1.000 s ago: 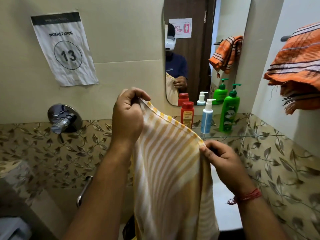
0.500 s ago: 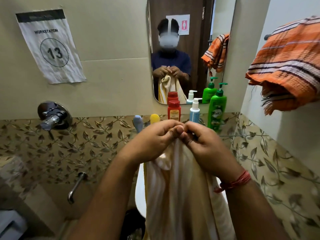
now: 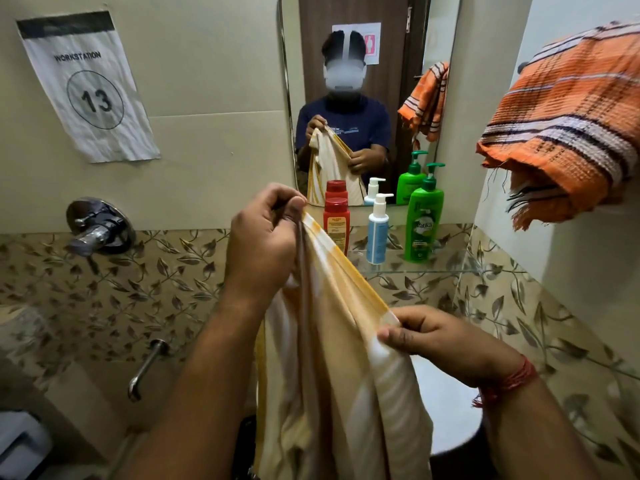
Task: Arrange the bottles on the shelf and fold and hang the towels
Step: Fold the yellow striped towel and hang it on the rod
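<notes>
Left hand (image 3: 265, 237) pinches towel (image 3: 332, 358) corner at 11 o'clock; right hand (image 3: 440, 344) pinches its edge at 4 o'clock.

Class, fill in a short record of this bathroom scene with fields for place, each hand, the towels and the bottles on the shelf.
Place: bathroom corner with mirror and glass shelf
Left hand: raised, grips the top corner of the yellow striped towel
Right hand: lower, pinches the same towel's edge
Yellow striped towel: hangs between the hands, partly folded
Orange striped towel: hung on the right wall
Bottles on shelf: red bottle, blue pump bottle, green pump bottle, all upright
</notes>
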The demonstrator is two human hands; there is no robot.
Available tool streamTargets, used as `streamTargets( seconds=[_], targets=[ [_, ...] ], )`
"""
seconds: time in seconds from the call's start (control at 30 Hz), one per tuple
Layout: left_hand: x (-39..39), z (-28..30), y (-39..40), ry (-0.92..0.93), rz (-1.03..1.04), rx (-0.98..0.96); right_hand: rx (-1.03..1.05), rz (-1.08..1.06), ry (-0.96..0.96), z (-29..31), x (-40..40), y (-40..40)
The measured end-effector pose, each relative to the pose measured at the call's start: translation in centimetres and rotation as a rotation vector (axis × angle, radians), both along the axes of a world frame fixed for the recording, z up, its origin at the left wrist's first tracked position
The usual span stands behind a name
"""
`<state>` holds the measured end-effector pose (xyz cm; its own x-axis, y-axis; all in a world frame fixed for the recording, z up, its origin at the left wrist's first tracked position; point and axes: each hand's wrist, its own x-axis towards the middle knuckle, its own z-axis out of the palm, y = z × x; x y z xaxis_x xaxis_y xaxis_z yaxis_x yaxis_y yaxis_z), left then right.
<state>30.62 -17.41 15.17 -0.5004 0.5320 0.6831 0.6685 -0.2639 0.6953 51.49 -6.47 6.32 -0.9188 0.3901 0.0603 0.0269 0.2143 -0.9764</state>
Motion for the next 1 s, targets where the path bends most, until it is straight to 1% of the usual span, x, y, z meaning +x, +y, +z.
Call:
streamTargets(
  seconds=[0.07, 0.13, 0.2, 0.3, 0.37, 0.43, 0.5, 0.6, 0.63, 0.7, 0.77, 0.8, 0.83, 0.9, 0.93, 1.0],
  targets=[
    [-0.6, 0.1, 0.1, -0.002, 0.050, 0.012, 0.078, -0.008, -0.037, -0.5, 0.1, 0.7],
    [-1.3, 0.1, 0.1, -0.004, 0.080, 0.011, 0.163, -0.076, -0.044, -0.3, 0.1, 1.2],
    [-1.8, 0.2, 0.0, -0.020, 0.072, 0.013, 0.251, -0.136, 0.000, 0.1, -0.4, 1.3],
    [-1.6, 0.7, -0.2, -0.012, -0.048, -0.035, 0.442, -0.173, 0.159, 0.9, -2.8, -0.6],
    [-1.4, 0.9, -0.2, 0.017, -0.135, -0.053, 0.617, -0.144, 0.258, 1.4, -5.2, -2.6],
    [-1.7, 1.1, -0.2, 0.039, -0.188, -0.070, 0.796, -0.101, 0.265, 1.3, -7.6, -4.5],
    [-2.2, 1.2, -0.4, 0.031, -0.212, -0.079, 0.839, -0.070, 0.171, 0.9, -9.2, -5.7],
    [-3.5, 1.2, -0.6, -0.002, -0.198, -0.047, 0.678, 0.011, -0.060, 0.0, -10.1, -6.2],
    [-3.9, 1.1, -0.6, -0.014, -0.191, -0.037, 0.656, 0.026, -0.128, -0.5, -10.2, -6.0],
    [-4.8, 1.0, -0.6, -0.028, -0.185, -0.019, 0.732, -0.003, -0.229, -1.5, -10.6, -5.3],
    [-5.6, 0.9, -0.5, -0.030, -0.178, -0.003, 0.883, -0.120, -0.300, -2.2, -11.2, -4.8],
    [-5.8, 0.9, -0.5, -0.031, -0.176, 0.004, 0.938, -0.211, -0.290, -2.3, -11.4, -4.8],
    [-6.1, 1.0, -0.4, -0.034, -0.174, 0.009, 0.979, -0.313, -0.222, -2.4, -11.8, -4.9],
    [-6.5, 1.0, -0.3, -0.038, -0.176, 0.019, 1.031, -0.486, -0.012, -2.2, -12.5, -5.4],
    [-6.7, 1.0, -0.2, -0.037, -0.181, 0.023, 1.038, -0.558, 0.077, -2.1, -12.9, -5.6],
    [-7.0, 1.1, -0.1, -0.038, -0.192, 0.029, 0.991, -0.644, 0.174, -2.1, -13.7, -5.5]
  ],
)
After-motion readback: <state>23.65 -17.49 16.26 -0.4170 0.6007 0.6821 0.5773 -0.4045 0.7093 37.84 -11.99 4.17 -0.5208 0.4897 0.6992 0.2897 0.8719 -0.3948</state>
